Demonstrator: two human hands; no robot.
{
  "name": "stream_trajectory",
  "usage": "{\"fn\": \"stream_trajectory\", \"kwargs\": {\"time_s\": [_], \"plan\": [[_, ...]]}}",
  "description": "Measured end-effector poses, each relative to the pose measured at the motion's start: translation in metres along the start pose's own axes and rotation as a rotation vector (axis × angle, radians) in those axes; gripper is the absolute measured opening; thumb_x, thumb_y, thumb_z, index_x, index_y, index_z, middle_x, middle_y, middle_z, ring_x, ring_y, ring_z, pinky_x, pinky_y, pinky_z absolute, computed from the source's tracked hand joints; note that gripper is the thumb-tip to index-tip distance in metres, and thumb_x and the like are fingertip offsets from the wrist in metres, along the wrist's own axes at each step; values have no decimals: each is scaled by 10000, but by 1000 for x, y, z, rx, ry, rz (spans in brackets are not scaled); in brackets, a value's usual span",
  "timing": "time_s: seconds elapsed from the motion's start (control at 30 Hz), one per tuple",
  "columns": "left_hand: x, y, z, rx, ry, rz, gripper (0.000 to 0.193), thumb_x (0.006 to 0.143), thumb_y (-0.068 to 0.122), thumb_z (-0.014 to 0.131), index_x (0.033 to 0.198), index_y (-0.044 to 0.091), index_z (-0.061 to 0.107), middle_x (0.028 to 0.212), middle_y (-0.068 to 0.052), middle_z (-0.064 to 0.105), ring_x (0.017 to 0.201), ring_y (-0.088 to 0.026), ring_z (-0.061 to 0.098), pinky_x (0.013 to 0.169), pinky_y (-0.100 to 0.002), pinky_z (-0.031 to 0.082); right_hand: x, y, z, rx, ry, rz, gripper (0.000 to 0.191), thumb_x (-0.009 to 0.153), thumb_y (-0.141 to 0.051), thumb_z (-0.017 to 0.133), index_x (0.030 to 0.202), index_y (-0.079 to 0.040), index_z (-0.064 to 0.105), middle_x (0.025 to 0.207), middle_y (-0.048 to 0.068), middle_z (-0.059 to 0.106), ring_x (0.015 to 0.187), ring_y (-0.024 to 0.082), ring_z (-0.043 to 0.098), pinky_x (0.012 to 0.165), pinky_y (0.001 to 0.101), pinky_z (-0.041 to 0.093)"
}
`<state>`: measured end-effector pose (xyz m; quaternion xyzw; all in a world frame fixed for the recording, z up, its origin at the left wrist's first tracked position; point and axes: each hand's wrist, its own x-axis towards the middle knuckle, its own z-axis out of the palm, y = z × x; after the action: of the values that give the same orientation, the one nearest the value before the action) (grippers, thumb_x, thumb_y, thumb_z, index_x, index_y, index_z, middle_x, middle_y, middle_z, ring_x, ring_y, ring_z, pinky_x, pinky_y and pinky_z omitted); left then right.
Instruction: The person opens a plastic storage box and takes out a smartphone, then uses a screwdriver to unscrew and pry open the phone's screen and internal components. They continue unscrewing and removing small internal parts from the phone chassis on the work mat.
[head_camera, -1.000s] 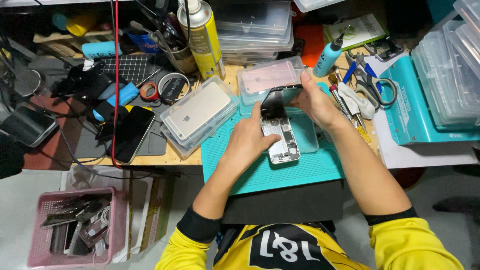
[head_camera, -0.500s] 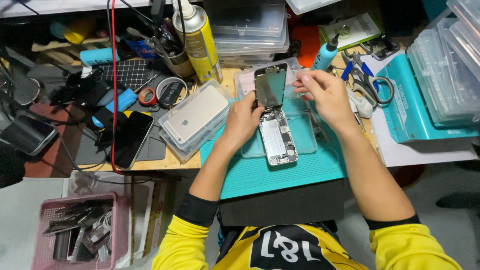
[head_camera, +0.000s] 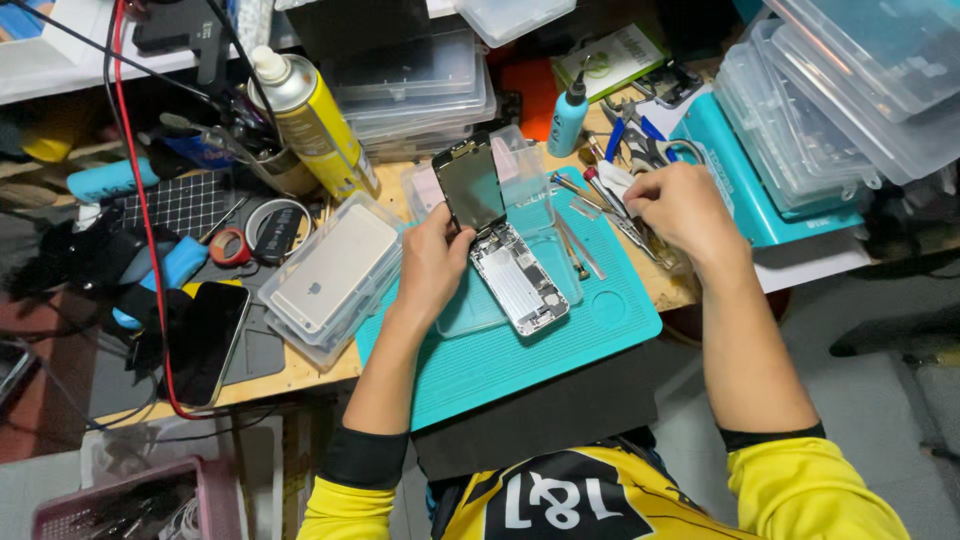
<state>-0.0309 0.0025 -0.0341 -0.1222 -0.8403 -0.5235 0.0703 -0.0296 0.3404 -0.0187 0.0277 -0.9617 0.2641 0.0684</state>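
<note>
Left hand (head_camera: 432, 262) pinching the lifted screen (head_camera: 469, 187), tilted up over the opened phone (head_camera: 518, 280) on the teal mat (head_camera: 500, 365), mid-bench. Right hand (head_camera: 672, 208) curled shut among tools (head_camera: 610, 195) just right of the phone; grip contents hidden. Yellow can (head_camera: 310, 120) far left.

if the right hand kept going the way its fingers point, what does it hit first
Probably the loose tools on the mat's edge: the right hand points left over them, fingertips nearly on them. Past those stands the lifted phone screen, though depth is unclear.
</note>
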Motion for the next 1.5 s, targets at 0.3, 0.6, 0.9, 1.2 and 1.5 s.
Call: {"fn": "stream_trajectory", "kwargs": {"time_s": [0.3, 0.6, 0.9, 1.2, 1.5], "plan": [[1, 7, 3, 14, 14, 17, 160, 885, 28, 704, 1029, -16, 650, 837, -193, 737, 774, -328, 754, 694, -388, 567, -11, -17, 18, -538, -138, 197, 223, 730, -200, 819, 903, -61, 795, 877, 202, 735, 847, 371, 731, 764, 460, 582], [0, 5, 0, 37, 38, 59, 171, 874, 29, 716, 1012, -18, 626, 851, -210, 729, 806, -382, 732, 691, -426, 554, -23, -36, -33, -227, 30, 128, 212, 782, -233, 834, 886, -55, 784, 767, 174, 721, 727, 329, 692, 697, 438, 541], [-2, 8, -6, 92, 53, 45, 166, 861, 61, 729, 987, -4, 642, 875, -200, 737, 829, -406, 714, 706, -453, 538, -15, -63, -18, 313, 34, 55, 188, 817, -139, 832, 904, -3, 737, 736, 62, 712, 643, 101, 653, 591, 273, 527], [-3, 15, -10, 155, 77, 48, 163, 847, 88, 743, 920, -12, 637, 832, -206, 708, 786, -414, 679, 689, -479, 509, -11, -76, 22, 618, 106, -95, 121, 973, -83, 703, 1024, 18, 660, 882, 51, 721, 817, 76, 668, 746, 242, 543], [-1, 7, -7, 157, 66, 42, 171, 856, 109, 739, 917, -8, 630, 814, -203, 708, 781, -416, 682, 680, -480, 508, -32, -107, 11, 374, -87, -38, 244, 1013, -196, 614, 1171, -32, 701, 782, 134, 680, 663, 175, 570, 598, 344, 448]]}}
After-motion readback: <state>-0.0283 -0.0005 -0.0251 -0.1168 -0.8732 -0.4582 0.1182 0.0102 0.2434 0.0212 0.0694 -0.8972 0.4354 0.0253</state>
